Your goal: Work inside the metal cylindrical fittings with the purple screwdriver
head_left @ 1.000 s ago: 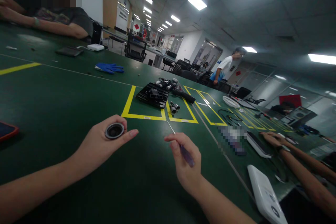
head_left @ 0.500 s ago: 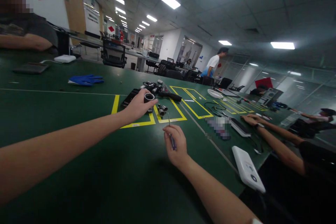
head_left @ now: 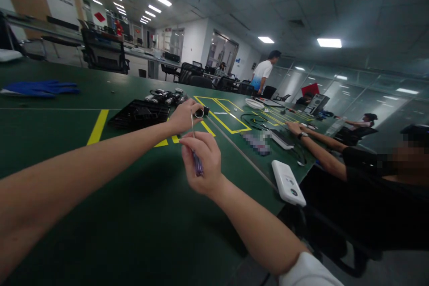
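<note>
1. Blue glove (head_left: 42, 88) lies on the green table (head_left: 144, 214)
2. Black slatted piece (head_left: 137, 115) lies beside yellow tape (head_left: 98, 127)
3. Left hand (head_left: 182, 117) grips a ring-ended cylinder (head_left: 199, 113) above the table
4. Right hand (head_left: 205, 161) is closed round a screwdriver (head_left: 198, 165), shaft upward; whether it touches the cylinder, cannot tell
5. White device (head_left: 287, 182) lies near the table edge

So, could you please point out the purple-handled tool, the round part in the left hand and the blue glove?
Purple-handled tool (head_left: 198, 166): head view, on its handle.
Round part (head_left: 199, 113): head view, on its open end.
Blue glove (head_left: 46, 88): head view, on its middle.
</note>
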Demonstrator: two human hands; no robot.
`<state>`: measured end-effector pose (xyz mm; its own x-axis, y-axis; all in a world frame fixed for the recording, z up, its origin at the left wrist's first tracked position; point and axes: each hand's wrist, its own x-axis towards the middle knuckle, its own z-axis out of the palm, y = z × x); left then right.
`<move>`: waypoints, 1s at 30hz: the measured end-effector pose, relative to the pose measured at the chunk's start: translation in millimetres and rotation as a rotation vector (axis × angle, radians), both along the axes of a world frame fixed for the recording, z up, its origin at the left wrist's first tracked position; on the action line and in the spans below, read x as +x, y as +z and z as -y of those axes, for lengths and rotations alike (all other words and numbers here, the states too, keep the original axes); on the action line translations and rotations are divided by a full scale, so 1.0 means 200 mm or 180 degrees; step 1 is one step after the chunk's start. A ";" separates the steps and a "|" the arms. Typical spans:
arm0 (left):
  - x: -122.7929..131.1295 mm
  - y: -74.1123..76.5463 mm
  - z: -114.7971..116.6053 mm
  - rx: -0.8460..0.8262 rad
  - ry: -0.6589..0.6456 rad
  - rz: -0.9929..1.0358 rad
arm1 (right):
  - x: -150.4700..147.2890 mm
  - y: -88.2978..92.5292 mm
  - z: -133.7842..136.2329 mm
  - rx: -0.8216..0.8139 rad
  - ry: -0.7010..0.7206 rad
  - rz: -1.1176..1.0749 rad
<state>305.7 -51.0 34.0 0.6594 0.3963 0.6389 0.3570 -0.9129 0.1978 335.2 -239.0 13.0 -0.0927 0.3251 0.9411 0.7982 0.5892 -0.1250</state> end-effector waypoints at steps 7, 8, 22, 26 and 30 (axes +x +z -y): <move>0.11 -0.15 -0.01 0.0379 0.0355 -0.0581 | -0.04 0.03 0.03 -0.0064 -0.0018 0.0220; 0.11 -0.16 -0.01 0.0417 0.0427 -0.0643 | -0.05 0.03 0.03 -0.0055 -0.0018 0.0245; 0.09 -0.32 -0.09 0.0637 0.0843 -0.1099 | 0.02 0.10 0.10 0.0291 -0.0111 -0.0045; 0.09 -0.33 -0.09 0.0631 0.0828 -0.1054 | 0.04 0.10 0.09 0.0301 -0.0220 -0.0201; 0.06 -0.31 -0.07 0.0655 0.0798 -0.1027 | 0.05 0.09 0.08 0.0302 -0.0218 -0.0166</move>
